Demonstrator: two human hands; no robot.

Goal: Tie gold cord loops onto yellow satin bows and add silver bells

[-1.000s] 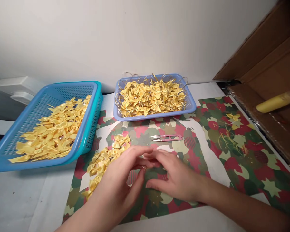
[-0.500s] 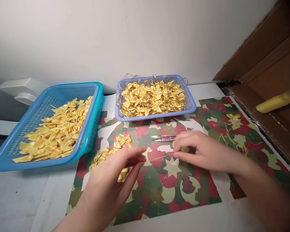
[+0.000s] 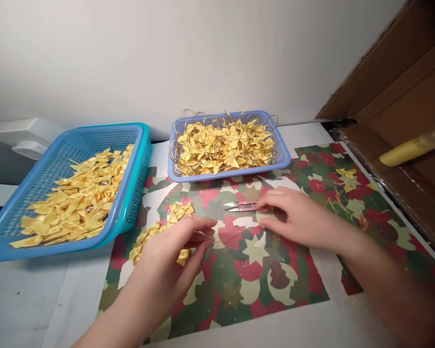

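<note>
Over the patterned sheet [image 3: 235, 309], my left hand [image 3: 174, 261] pinches one end of a thin gold cord [image 3: 232, 237], whose other end hangs free toward the right. Behind and beside that hand lies a small pile of yellow bows [image 3: 148, 237], partly hidden by it. My right hand [image 3: 297, 217] has thumb and fingers apart, its fingertips over the handle end of small pink thread snips [image 3: 242, 207]. Whether the fingertips touch the snips is hard to tell.
Yellow bows fill part of a blue basket [image 3: 116, 205] at the left. A purple-blue basket [image 3: 232, 175] with bows and gold loops stands at the back. Thread scraps [image 3: 339, 203] and one bow [image 3: 346, 173] lie right, near a cardboard box [image 3: 391, 92].
My right hand has opened and let go of the cord, moving slightly back toward the snips. My left hand keeps its pinch. The whole view has shifted slightly.
</note>
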